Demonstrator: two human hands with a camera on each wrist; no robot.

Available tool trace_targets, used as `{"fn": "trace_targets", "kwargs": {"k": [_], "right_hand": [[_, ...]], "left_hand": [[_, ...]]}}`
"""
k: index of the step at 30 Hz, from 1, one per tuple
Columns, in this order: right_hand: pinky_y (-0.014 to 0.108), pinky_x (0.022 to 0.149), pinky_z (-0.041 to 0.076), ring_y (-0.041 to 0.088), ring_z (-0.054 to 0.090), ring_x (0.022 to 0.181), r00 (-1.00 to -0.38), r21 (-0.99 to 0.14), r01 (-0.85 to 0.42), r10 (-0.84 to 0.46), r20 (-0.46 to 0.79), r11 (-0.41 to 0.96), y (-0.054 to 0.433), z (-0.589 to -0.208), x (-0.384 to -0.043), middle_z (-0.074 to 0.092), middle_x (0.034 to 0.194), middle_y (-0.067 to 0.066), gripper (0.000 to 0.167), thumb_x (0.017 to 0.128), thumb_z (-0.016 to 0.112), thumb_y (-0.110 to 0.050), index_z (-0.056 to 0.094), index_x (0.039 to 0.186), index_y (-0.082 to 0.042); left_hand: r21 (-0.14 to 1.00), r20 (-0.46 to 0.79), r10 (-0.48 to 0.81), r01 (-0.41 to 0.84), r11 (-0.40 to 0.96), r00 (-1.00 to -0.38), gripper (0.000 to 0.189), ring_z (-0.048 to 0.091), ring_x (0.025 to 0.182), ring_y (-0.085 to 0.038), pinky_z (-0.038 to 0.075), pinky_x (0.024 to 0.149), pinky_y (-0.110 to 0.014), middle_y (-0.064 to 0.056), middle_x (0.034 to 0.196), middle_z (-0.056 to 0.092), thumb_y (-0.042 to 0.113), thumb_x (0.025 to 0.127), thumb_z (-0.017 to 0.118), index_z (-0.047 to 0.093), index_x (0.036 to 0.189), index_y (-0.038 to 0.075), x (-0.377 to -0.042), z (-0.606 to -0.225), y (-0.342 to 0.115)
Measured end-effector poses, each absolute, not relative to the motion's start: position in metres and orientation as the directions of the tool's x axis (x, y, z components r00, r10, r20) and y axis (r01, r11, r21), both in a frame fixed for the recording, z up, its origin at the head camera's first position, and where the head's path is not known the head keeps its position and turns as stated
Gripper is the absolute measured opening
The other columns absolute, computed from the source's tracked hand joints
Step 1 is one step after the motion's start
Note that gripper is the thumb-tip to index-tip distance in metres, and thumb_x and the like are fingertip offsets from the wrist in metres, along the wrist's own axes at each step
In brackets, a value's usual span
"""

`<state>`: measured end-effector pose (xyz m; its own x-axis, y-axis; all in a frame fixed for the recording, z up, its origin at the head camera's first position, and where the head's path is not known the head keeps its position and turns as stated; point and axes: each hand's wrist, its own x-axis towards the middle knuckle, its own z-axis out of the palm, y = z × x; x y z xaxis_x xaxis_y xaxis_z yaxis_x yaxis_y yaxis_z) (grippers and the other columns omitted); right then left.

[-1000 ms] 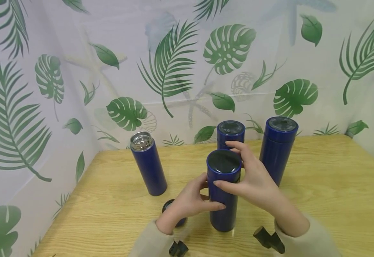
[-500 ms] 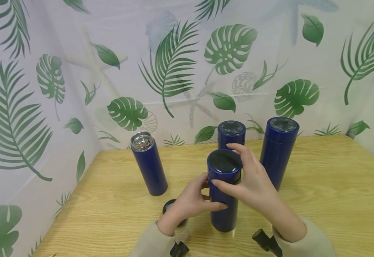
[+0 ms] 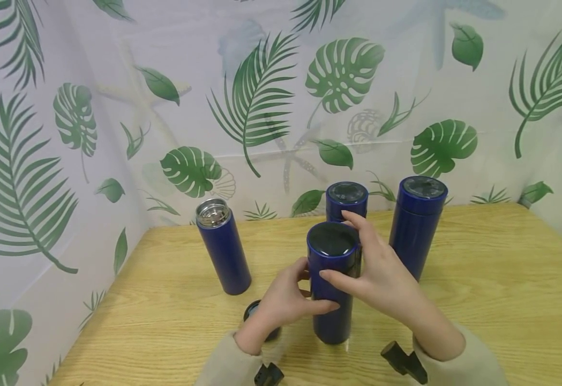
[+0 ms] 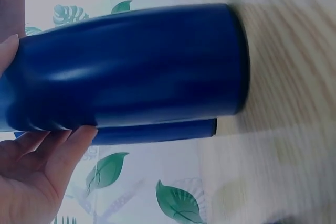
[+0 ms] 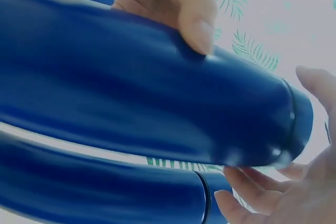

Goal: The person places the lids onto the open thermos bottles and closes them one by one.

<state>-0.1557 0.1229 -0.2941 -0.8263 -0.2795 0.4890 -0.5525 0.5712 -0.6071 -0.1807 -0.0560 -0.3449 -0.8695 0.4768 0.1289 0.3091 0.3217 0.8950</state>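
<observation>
A blue thermos flask [image 3: 331, 289] with a glossy black-topped lid [image 3: 332, 239] is between both hands. My left hand [image 3: 290, 297] grips its body, thumb in front and fingers round the far side. Higher up, my right hand [image 3: 382, 273] holds round the lid end, thumb on the near side and index finger behind the rim. Whether the base touches the table cannot be told. An uncapped blue flask [image 3: 225, 252] with a bare steel mouth stands to the left. Partly hidden by the left wrist, a loose dark lid [image 3: 252, 309] lies on the table.
Two more capped blue flasks stand behind the right hand: one at the back middle [image 3: 347, 199], another further right [image 3: 418, 225]. The wood-grain table [image 3: 502, 279] ends at a leaf-patterned cloth [image 3: 261, 107] behind and at the sides.
The held flask has shifted slightly left and away from me, both hands keeping their hold. The other flasks and the loose lid stay put.
</observation>
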Motion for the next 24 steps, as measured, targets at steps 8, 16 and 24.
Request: {"fn": "trace_targets", "kwargs": {"k": [8,16,24], "right_hand": [[0.048,0.086,0.038,0.034,0.045,0.108,-0.856,-0.608,-0.508,-0.278,0.436,0.610,0.127,-0.292,-0.156,0.043,0.120,0.019,0.077,0.077,0.069,-0.023,0.022,0.133,0.002],[0.046,0.082,0.042,0.030,0.046,0.108,-0.881,-0.600,-0.468,-0.288,0.376,0.649,0.123,-0.295,-0.158,0.043,0.120,0.017,0.072,0.081,0.065,-0.031,0.027,0.132,0.002],[0.043,0.079,0.044,0.027,0.050,0.104,-0.876,-0.568,-0.481,-0.342,0.339,0.668,0.119,-0.301,-0.160,0.048,0.117,0.015,0.067,0.081,0.063,-0.036,0.034,0.129,0.001]], "left_hand": [[0.871,0.213,0.355,0.342,0.354,-0.910,0.058,0.054,0.099,-0.023,0.049,0.071,-0.031,-0.004,0.107,0.055,0.026,0.069,0.077,0.049,0.118,0.009,-0.199,-0.360,-0.070],[0.880,0.231,0.205,0.294,0.373,-0.951,0.062,0.053,0.103,-0.025,0.047,0.077,-0.035,-0.008,0.113,0.055,0.029,0.070,0.075,0.048,0.120,0.006,-0.209,-0.363,-0.081],[0.912,0.277,0.152,0.310,0.269,-0.949,0.068,0.047,0.110,-0.028,0.041,0.087,-0.041,-0.013,0.125,0.045,0.021,0.076,0.071,0.033,0.130,0.005,-0.218,-0.368,-0.083]]}}
